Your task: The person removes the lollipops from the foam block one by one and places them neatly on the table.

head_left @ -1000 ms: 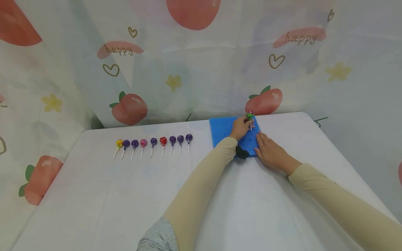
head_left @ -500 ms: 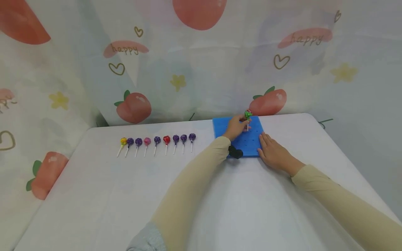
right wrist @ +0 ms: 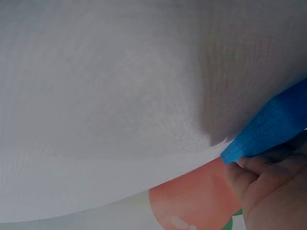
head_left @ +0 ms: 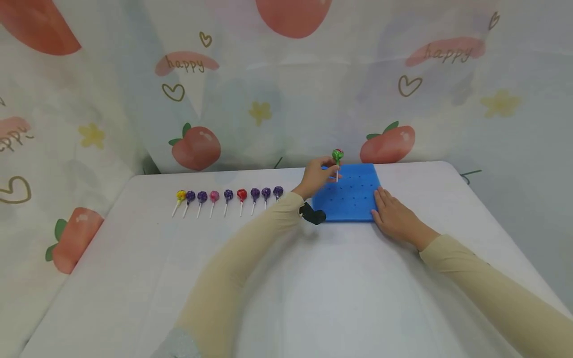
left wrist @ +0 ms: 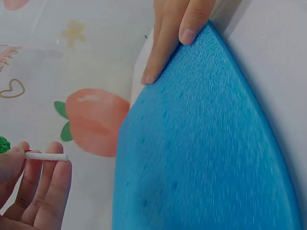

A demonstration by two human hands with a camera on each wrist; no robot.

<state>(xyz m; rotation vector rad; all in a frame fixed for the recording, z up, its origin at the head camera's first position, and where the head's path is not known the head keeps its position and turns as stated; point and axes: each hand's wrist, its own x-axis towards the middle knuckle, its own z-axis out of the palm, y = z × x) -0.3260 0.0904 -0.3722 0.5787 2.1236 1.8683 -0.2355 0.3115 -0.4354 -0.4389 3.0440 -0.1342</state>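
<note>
My left hand (head_left: 317,177) pinches a green-and-red wrapped lollipop (head_left: 337,154) over the back left part of a blue foam board (head_left: 349,211). Its white stick (left wrist: 47,156) is clear of the board in the left wrist view, between thumb and fingers. Small holes dot the board's top in rows. Against the board's right edge rests my right hand (head_left: 398,216), its fingers straight and close together. The right wrist view shows the fingers of the right hand (right wrist: 278,191) touching the board's side (right wrist: 268,124).
Several lollipops lie in a row on the white-covered table: a yellow one (head_left: 181,195), a pink one (head_left: 214,196), a red one (head_left: 241,194) and purple ones (head_left: 229,194). A black device (head_left: 312,214) sits at my left wrist. A fruit-print curtain (head_left: 291,99) hangs behind.
My left hand has moved left and lifted with the green lollipop, from the board's back right to its left side, uncovering more holes. The right hand has stayed at the board's edge.
</note>
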